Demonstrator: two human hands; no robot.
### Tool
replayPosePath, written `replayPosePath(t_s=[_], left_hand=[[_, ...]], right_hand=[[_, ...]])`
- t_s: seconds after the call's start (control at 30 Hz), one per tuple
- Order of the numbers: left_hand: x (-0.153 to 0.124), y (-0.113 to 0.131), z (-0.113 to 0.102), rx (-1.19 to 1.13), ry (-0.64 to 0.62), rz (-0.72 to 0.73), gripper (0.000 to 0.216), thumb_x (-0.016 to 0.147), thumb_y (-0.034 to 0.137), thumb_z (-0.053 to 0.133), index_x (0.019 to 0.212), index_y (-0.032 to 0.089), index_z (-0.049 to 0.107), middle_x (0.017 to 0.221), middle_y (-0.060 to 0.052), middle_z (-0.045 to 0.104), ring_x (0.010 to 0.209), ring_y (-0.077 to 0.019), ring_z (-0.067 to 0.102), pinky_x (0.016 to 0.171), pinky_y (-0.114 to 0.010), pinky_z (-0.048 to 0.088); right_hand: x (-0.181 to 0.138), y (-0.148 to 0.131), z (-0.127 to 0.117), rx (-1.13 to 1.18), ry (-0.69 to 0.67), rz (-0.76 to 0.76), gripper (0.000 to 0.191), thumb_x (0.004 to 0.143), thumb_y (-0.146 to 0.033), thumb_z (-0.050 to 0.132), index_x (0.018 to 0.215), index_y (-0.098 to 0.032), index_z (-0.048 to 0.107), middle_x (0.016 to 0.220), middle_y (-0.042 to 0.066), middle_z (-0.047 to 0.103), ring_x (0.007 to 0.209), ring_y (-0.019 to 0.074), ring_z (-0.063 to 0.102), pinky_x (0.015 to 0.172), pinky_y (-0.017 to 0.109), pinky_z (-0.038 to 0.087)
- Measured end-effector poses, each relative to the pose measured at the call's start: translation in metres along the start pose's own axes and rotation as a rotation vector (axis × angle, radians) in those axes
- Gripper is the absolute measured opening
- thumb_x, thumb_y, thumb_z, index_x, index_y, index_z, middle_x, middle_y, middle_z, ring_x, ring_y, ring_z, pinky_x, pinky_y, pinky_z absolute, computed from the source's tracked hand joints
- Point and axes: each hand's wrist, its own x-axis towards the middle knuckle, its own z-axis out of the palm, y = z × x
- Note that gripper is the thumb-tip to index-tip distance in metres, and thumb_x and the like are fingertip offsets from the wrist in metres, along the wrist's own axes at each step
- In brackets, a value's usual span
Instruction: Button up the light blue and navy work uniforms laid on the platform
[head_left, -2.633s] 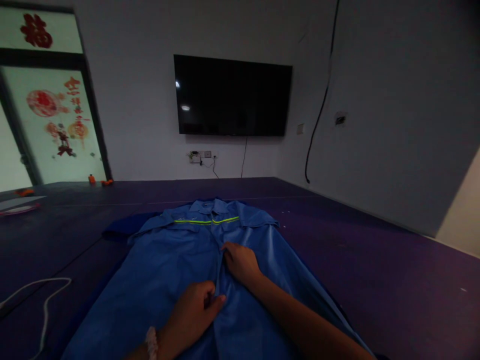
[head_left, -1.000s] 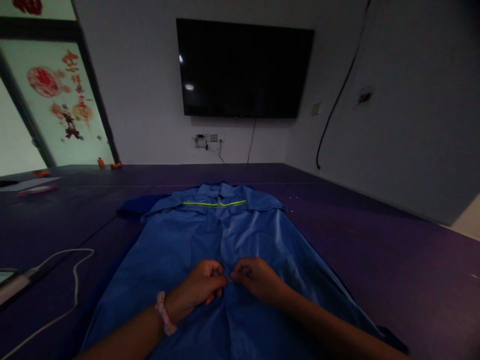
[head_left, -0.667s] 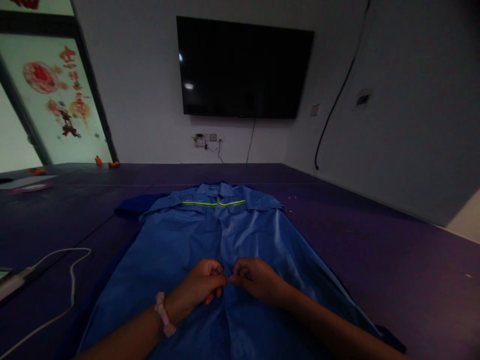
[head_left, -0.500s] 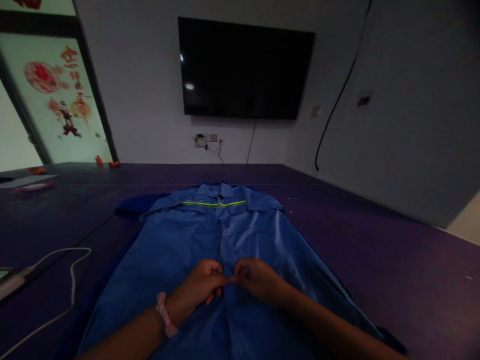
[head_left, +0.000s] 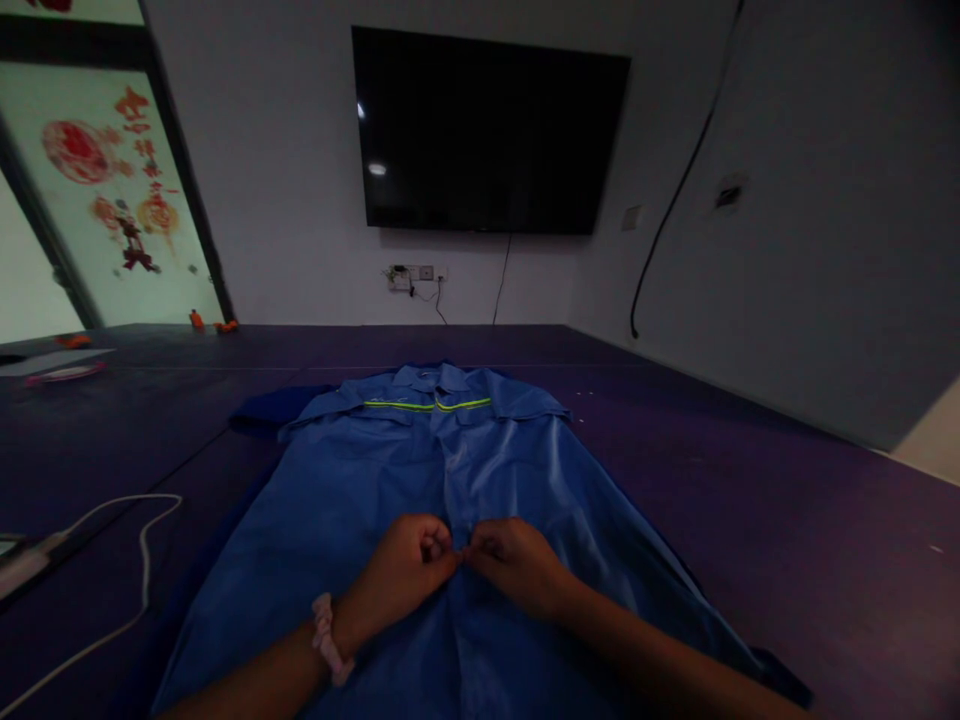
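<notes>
A blue short-sleeved shirt [head_left: 360, 480] lies spread flat, its collar at the far end and a yellow-green stripe across the chest. Over its front placket, my left hand [head_left: 411, 562] pinches the cloth with thumb and forefinger. Opposite it, almost fingertip to fingertip, my right hand [head_left: 517, 562] pinches the placket from the right side. Whatever button lies between the fingers is too small to make out. A pink scrunchie [head_left: 330, 638] circles my left wrist. Darker blue cloth [head_left: 277, 408] shows beneath the shirt at the left.
The shirt rests on a wide purple surface [head_left: 787, 500]. A white cable [head_left: 145, 570] curls at the left, joined to a device [head_left: 22, 570] at the edge. A pink-rimmed item [head_left: 66, 374] and small orange objects [head_left: 225, 326] lie farther back. A television [head_left: 491, 135] hangs on the wall.
My left hand has turned slightly, its remaining fingers curling in more. Both hands stay at the same spot on the placket, and the shirt lies as before.
</notes>
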Motion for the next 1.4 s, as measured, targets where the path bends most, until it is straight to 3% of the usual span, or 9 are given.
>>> replayPosePath(t_s=[0.2, 0.43, 0.7, 1.17, 1.4], left_hand=[[-0.0017, -0.0001, -0.0012, -0.021, -0.037, -0.019, 0.013, 0.066, 0.028, 0.054, 0.067, 0.016, 0.049, 0.045, 0.009, 0.043, 0.039, -0.0048, 0.036, 0.040, -0.017, 0.024], [0.0020, -0.0052, -0.0034, -0.075, -0.103, -0.057, 0.014, 0.068, 0.020, 0.037, 0.068, 0.016, 0.050, 0.047, 0.006, 0.048, 0.033, -0.0049, 0.035, 0.035, -0.017, 0.022], [-0.0004, -0.0045, -0.0014, 0.025, -0.057, -0.002, 0.008, 0.064, 0.016, 0.044, 0.070, 0.016, 0.049, 0.047, 0.009, 0.041, 0.036, -0.0045, 0.034, 0.037, -0.017, 0.025], [0.0013, -0.0015, -0.0023, 0.054, -0.026, 0.045, 0.007, 0.061, 0.014, 0.051, 0.067, 0.015, 0.052, 0.052, 0.007, 0.045, 0.047, -0.0066, 0.040, 0.046, -0.018, 0.027], [0.0020, -0.0027, 0.0000, 0.069, -0.015, 0.051, 0.006, 0.059, 0.013, 0.052, 0.064, 0.015, 0.051, 0.053, 0.006, 0.046, 0.051, -0.0075, 0.042, 0.049, -0.018, 0.030]], right_hand=[[0.0001, 0.0020, -0.0006, 0.000, 0.011, -0.054, 0.019, 0.077, -0.028, 0.048, 0.067, -0.017, 0.060, 0.058, -0.001, 0.058, 0.052, 0.0090, 0.048, 0.048, 0.019, 0.028], [0.0000, 0.0027, -0.0008, 0.045, 0.005, -0.076, 0.020, 0.078, -0.031, 0.048, 0.070, -0.016, 0.060, 0.058, -0.001, 0.056, 0.052, 0.0089, 0.047, 0.047, 0.019, 0.028], [-0.0001, 0.0025, 0.0011, 0.075, 0.025, -0.038, 0.016, 0.075, -0.029, 0.052, 0.071, -0.016, 0.060, 0.056, -0.002, 0.056, 0.048, 0.0081, 0.046, 0.045, 0.019, 0.028], [0.0037, 0.0081, 0.0017, 0.268, -0.042, -0.004, 0.008, 0.072, -0.022, 0.054, 0.075, -0.016, 0.059, 0.057, -0.002, 0.056, 0.048, 0.0078, 0.046, 0.044, 0.017, 0.030], [0.0003, 0.0037, -0.0009, 0.190, -0.038, -0.043, 0.009, 0.074, -0.020, 0.050, 0.073, -0.017, 0.059, 0.061, -0.001, 0.058, 0.053, 0.0087, 0.050, 0.049, 0.018, 0.032]])
